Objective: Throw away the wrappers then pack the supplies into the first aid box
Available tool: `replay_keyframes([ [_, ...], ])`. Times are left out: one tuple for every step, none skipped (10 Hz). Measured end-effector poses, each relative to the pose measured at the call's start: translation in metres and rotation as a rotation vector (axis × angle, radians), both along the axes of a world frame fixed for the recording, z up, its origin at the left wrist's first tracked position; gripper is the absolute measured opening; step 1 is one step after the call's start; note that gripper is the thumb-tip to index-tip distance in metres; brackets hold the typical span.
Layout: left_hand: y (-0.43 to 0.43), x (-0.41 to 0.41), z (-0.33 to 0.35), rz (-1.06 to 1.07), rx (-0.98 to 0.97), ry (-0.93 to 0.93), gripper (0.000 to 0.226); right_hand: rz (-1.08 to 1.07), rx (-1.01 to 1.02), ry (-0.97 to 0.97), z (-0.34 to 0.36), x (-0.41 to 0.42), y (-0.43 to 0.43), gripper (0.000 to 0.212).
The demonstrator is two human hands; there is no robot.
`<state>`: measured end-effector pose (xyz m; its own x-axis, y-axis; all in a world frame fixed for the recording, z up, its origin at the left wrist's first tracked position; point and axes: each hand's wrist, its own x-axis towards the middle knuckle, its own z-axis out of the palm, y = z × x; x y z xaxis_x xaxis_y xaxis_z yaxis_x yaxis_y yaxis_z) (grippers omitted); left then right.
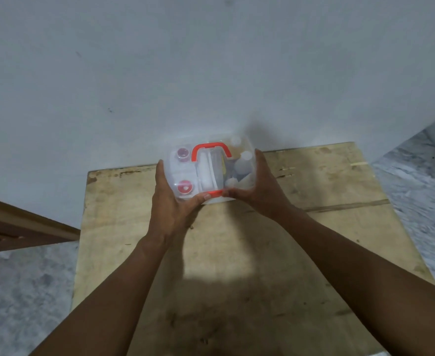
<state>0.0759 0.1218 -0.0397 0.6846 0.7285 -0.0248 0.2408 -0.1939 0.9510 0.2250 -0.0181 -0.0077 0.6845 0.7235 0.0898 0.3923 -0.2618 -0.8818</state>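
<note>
Scuffed wooden tabletop (237, 265) against a pale wall; mid-frame, the clear first aid box (185, 170), lid on, is clasped by left hand (171, 201) and right hand (258, 191), each grip holding a side.

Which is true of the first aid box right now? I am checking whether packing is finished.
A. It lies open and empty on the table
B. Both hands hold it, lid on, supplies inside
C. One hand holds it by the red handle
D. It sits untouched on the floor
B: the left hand and right hand clasp the clear first aid box by its sides, its lid with the red handle on and bottles showing inside.
</note>
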Motion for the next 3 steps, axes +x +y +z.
replay_keyframes([
  [0.002,-0.001,-0.005,-0.008,0.0,0.018,0.108,0.027,0.026,0.038,0.002,0.0,0.0,0.086],
  [0.004,-0.004,-0.001,-0.009,-0.001,0.044,0.113,0.027,0.012,0.013,0.0,0.001,-0.001,0.082],
  [0.005,-0.003,0.005,-0.033,0.012,0.083,0.115,0.018,-0.119,-0.014,0.001,0.002,-0.001,0.094],
])
